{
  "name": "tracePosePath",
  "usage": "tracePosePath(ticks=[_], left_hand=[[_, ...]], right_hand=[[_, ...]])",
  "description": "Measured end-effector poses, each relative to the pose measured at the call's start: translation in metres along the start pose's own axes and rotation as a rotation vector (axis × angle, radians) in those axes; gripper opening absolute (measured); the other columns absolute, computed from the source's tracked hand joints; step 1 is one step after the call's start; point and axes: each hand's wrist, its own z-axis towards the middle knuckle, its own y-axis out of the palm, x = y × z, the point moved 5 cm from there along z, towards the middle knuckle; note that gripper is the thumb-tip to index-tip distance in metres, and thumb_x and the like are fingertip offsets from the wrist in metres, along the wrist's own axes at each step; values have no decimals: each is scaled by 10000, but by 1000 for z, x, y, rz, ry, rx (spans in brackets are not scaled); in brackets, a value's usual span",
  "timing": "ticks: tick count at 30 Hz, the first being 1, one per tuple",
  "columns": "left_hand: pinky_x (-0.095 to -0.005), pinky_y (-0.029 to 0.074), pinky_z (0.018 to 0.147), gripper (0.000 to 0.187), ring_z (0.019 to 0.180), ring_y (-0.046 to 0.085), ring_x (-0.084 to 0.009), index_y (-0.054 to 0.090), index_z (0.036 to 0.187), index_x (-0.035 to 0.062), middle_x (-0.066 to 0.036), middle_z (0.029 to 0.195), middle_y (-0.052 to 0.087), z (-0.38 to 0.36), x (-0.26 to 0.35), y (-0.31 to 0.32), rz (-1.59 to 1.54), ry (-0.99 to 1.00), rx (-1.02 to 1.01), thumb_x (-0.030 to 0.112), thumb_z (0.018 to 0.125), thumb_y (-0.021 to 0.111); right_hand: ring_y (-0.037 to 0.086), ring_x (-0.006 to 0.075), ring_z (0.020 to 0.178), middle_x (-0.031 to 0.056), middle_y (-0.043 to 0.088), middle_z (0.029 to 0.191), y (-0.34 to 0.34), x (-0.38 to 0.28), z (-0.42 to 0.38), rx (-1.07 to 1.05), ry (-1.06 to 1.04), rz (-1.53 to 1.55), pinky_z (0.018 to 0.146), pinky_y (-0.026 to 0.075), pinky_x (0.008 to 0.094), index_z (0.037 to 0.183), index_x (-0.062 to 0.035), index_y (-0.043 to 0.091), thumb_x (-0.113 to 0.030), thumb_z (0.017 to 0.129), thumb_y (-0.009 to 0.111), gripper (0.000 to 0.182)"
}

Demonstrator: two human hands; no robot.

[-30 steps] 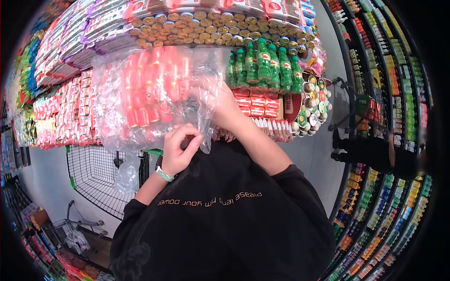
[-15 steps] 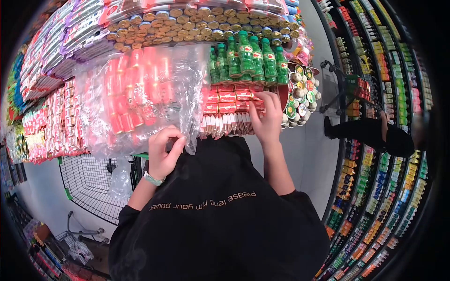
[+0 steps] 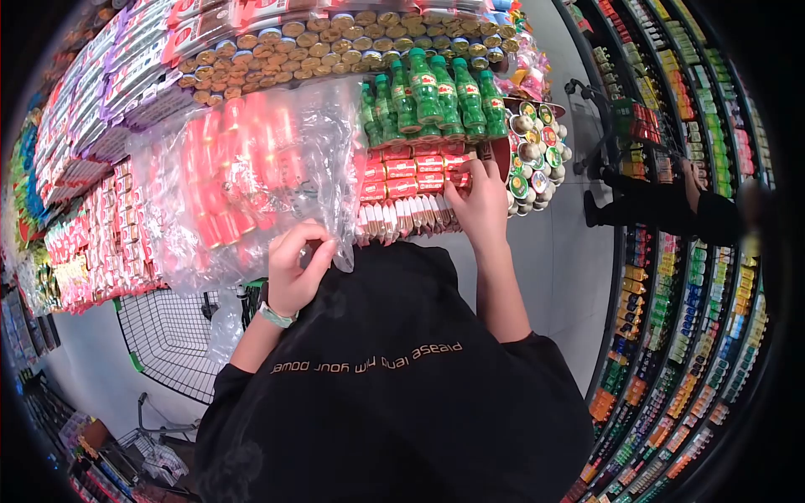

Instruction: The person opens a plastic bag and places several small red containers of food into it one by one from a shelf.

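Observation:
My left hand (image 3: 299,267) pinches the lower right edge of a clear plastic bag (image 3: 331,126). Inside the bag are many red cans (image 3: 235,172) with gold rims, seen blurred through the film. To the right, my right hand (image 3: 482,205) has its thumb and fingers curled round a red can (image 3: 457,178) at the right end of the stacked red rows (image 3: 401,169). Its fingertips are partly hidden. Below those rows stand small white-and-brown packets (image 3: 407,218). Green bottles (image 3: 426,92) stand just behind the rows.
Jars with gold lids (image 3: 335,50) are stacked at the back, and round tins (image 3: 537,155) sit at the right corner. A wire shopping cart (image 3: 168,335) is at lower left. Across the aisle, a person (image 3: 662,201) stands beside a cart (image 3: 633,117) and full shelves (image 3: 671,335).
The view has shifted slightly. My right hand stays at the right end of the red rows, its fingers moving a little. My left hand keeps its pinch on the bag.

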Motion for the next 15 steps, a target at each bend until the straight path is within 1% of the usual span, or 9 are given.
tracePosePath(ticks=[2,5,6,9,10,13,14,15], left_hand=[[-268,419,574,77,621,560,-140,581,885,-6,-65,721,570,0,2,2,1,0,1,-45,874,646],[-271,422,571,75,617,562,-142,585,880,-2,-58,721,573,0,5,2,13,-2,-5,-37,870,651],[-271,422,570,73,615,561,-141,587,877,-1,-57,724,577,1,7,2,27,0,-9,-33,870,652],[-273,422,563,68,607,558,-139,594,871,4,-52,733,587,0,11,0,39,-9,-11,-25,868,655],[-273,420,560,64,603,557,-138,597,870,5,-50,735,591,-1,11,-1,27,-17,-8,-23,867,655],[-264,431,548,46,590,571,-126,605,880,0,-51,732,612,-3,12,-3,25,-6,-26,-20,880,646],[-259,437,543,38,586,578,-121,607,885,-3,-52,730,621,-3,13,-3,32,4,-36,-19,887,642],[-253,446,541,30,586,588,-115,608,891,-7,-55,727,631,-4,12,-3,-24,-40,-28,-18,896,636]], right_hand=[[648,289,723,152,598,941,-1,-4,0,16,-36,-71,650,540,401,985,0,632,-120,782,771,274],[601,363,845,157,600,960,-3,0,-1,10,44,29,740,464,471,1043,-39,635,-212,758,759,356],[617,343,857,154,603,984,-8,-2,-2,7,78,68,743,487,450,1038,-30,639,-171,749,765,345],[629,309,880,141,603,991,-34,-19,-4,32,84,300,750,511,412,1013,-25,644,-106,739,766,310],[637,285,914,117,606,1009,-41,-29,-2,83,-60,279,778,529,372,999,-26,649,-47,726,769,299],[638,295,942,111,611,1062,-42,-69,-2,-24,-402,489,810,529,379,1017,-35,652,-37,725,772,315],[636,303,967,115,610,1093,-32,-80,-6,-86,-500,517,830,529,388,1023,-37,652,-38,725,778,323],[635,311,992,120,609,1123,-20,-92,-11,-149,-597,545,849,528,397,1029,-38,653,-40,724,783,332]])
